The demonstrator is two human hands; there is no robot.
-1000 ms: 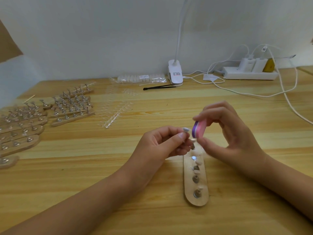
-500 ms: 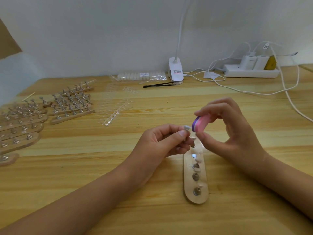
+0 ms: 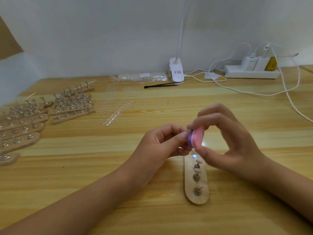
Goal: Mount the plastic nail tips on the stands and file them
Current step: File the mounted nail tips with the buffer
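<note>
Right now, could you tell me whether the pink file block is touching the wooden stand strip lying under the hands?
Apart. The head view shows the file block pinched in the right hand, held above the wooden strip, with bare tabletop visible between them.

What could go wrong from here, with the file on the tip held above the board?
1. The nail tip is pinched only at the left hand's fingertips; pressure from the pink-and-purple file block in the right hand could flick it away.
2. Both hands hover just above the wooden stand board; a dropped wrist might knock its mounted tips.
</note>
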